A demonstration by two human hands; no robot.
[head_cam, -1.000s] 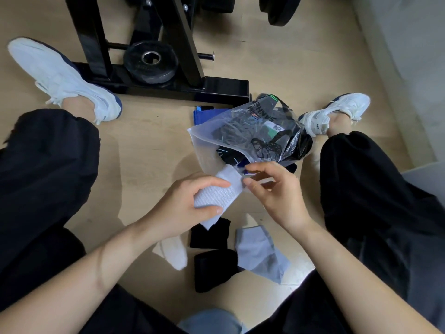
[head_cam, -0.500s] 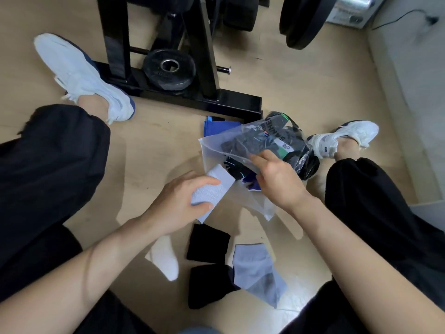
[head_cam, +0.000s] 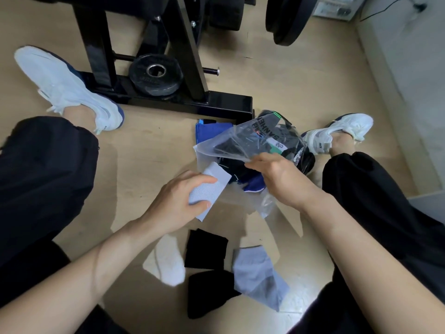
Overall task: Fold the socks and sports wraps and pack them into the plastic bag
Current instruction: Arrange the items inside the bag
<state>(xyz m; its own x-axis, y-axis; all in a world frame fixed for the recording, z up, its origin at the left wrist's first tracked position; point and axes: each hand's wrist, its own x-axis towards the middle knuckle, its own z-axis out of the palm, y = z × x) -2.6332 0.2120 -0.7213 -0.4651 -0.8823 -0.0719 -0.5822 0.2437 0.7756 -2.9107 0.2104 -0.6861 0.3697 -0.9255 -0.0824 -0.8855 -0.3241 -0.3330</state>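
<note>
Partway done. Plastic bag [head_cam: 231, 143] on the floor [head_cam: 144, 153] already holds several dark items. Left hand [head_cam: 175, 201] grips a folded sock [head_cam: 212, 186] at the bag's mouth. Right hand [head_cam: 277, 172] pinches the bag's upper edge, lifting it open. Unpacked: loose white sock [head_cam: 168, 263], black pieces [head_cam: 206, 249], grey sock [head_cam: 260, 273].

two hands [head_cam: 178, 203] [head_cam: 277, 174], one plastic bag [head_cam: 228, 145], two white socks [head_cam: 209, 189] [head_cam: 168, 263], two black pieces [head_cam: 207, 249] [head_cam: 209, 292], one grey sock [head_cam: 260, 273], two white shoes [head_cam: 67, 85] [head_cam: 337, 131].

Wooden floor [head_cam: 149, 150] beneath socks [head_cam: 206, 248], plastic bag [head_cam: 231, 139]
</note>
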